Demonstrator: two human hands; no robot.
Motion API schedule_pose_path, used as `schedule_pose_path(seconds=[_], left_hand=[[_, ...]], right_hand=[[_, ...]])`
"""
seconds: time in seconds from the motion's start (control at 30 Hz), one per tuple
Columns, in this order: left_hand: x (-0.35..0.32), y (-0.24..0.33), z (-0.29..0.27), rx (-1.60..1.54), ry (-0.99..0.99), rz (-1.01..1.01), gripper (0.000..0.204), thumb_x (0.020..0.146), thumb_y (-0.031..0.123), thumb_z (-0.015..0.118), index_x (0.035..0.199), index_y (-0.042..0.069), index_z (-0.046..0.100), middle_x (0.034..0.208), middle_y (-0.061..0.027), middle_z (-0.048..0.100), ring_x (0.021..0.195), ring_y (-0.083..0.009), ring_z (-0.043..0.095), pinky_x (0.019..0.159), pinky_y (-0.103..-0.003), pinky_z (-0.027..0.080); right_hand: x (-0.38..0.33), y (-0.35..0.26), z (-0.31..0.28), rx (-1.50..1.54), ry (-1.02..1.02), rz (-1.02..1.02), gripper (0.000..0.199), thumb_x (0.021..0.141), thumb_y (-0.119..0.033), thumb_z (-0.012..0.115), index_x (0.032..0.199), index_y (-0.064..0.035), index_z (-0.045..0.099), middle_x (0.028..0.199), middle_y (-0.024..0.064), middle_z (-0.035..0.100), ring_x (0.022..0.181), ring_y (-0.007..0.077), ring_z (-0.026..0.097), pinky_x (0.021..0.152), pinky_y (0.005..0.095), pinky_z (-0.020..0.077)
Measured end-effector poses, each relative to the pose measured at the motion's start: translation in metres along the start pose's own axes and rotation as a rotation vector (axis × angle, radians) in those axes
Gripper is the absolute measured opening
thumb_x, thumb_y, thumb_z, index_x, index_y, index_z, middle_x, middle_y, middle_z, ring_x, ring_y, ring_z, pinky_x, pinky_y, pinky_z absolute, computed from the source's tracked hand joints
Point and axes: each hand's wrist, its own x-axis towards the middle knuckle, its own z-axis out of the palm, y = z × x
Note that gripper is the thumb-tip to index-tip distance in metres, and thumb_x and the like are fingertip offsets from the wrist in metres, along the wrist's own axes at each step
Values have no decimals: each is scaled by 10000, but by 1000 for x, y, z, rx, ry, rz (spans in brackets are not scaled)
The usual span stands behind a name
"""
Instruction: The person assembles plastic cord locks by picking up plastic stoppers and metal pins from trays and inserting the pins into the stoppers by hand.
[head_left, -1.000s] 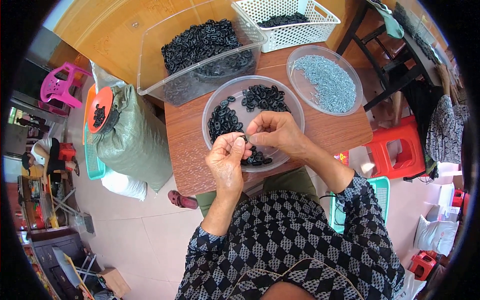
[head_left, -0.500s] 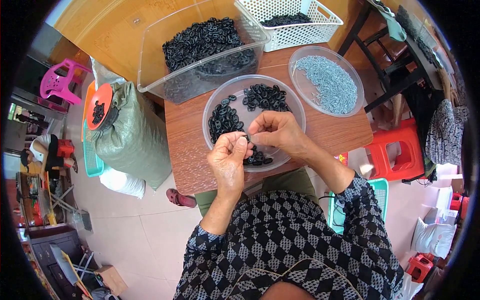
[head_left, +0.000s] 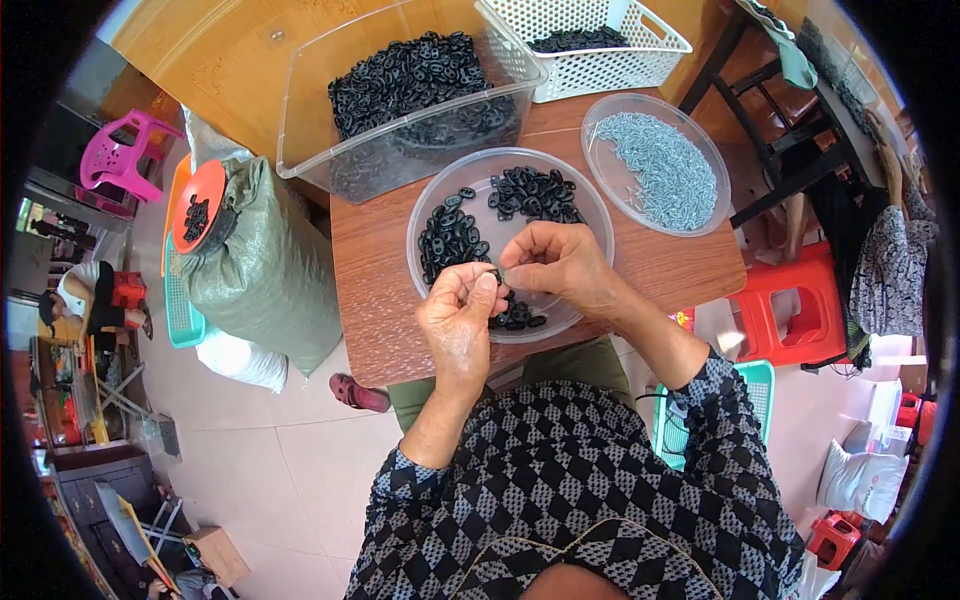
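Note:
Over a round clear tub [head_left: 608, 222], my two hands meet at the fingertips. My left hand [head_left: 458, 318] pinches a small black oval piece [head_left: 496, 274] between thumb and fingers. Right against it, my right hand [head_left: 566, 270] is closed in a pinch; whatever sits between its fingertips is too small or hidden to name. Inside the tub lie a heap of black oval pieces with holes [head_left: 450, 242] on the left and another pile [head_left: 538, 192] at the back. A few more pieces [head_left: 518, 318] show under my hands.
On the brown table [head_left: 375, 300], a round tray of small silvery screws [head_left: 668, 175] stands to the right. Behind are a large clear bin [head_left: 300, 165] and a white basket [head_left: 610, 68], both holding black pieces. A green sack [head_left: 275, 265] stands left, a red stool [head_left: 790, 305] right.
Both hands keep almost the same pinch at the same spot above the tub. The whole view has shifted slightly.

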Motion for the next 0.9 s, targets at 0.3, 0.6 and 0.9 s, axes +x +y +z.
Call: schedule_pose_path(seconds=[0.3, 0.6, 0.9], left_hand=[[-2, -2, 0, 47, -2, 35, 86, 908, 60, 576, 932, -17, 606, 815, -22, 621, 695, -60, 561, 613, -194, 474], [-4, -7, 3, 39, 35, 108, 78, 895, 34, 577, 910, -33, 613, 781, -44, 625, 662, -74, 564, 591, -189, 469], [-5, -6, 5, 26, 43, 146, 85, 913, 38, 558, 952, -22, 604, 788, -21, 611, 683, -57, 557, 600, -194, 480]], right_hand=[[0, 4, -1, -67, -19, -11, 163, 778, -8, 677, 931, 0, 623, 834, 17, 625, 739, 67, 591, 644, 188, 470], [-1, 13, 9, -69, 48, -87, 138, 760, -46, 693, 874, 5, 634, 778, 2, 618, 685, 49, 554, 608, 197, 454], [-4, 10, 16, -375, 126, -256, 87, 792, -65, 639, 850, -2, 618, 720, 58, 601, 732, 141, 574, 657, 280, 451]])
